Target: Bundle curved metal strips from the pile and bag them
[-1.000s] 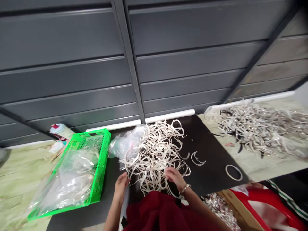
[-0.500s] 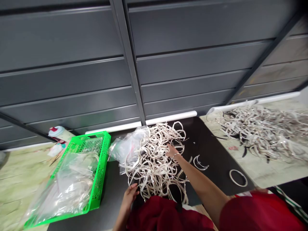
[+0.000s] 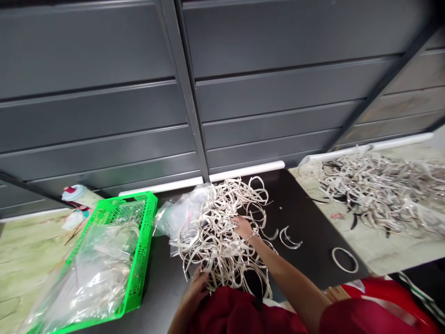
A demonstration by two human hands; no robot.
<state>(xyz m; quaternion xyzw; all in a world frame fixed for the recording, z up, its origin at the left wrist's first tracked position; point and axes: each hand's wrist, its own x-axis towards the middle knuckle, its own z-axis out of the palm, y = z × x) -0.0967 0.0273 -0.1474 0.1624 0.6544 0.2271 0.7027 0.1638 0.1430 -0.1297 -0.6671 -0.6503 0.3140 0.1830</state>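
Observation:
A tangled heap of thin pale curved strips, like headband blanks, lies on the dark tabletop in front of me. My right hand reaches into its middle from the right, fingers closed among the strips and partly hidden by them. A thin bracelet circles that wrist. At the heap's near left edge, my left hand touches the lowest strips. Its fingertips are blurred and partly covered, so their grip is unclear. Clear plastic bags lie against the heap's left side.
A green crate with filled plastic bags stands left, a pale cup behind it. Loose curved pieces and a white ring lie right. Another strip heap covers the right table. A grey panelled wall rises behind.
My right hand has moved slightly left and nearer to me within the heap, and some strips have shifted left. My left hand has moved right, against the heap's near edge.

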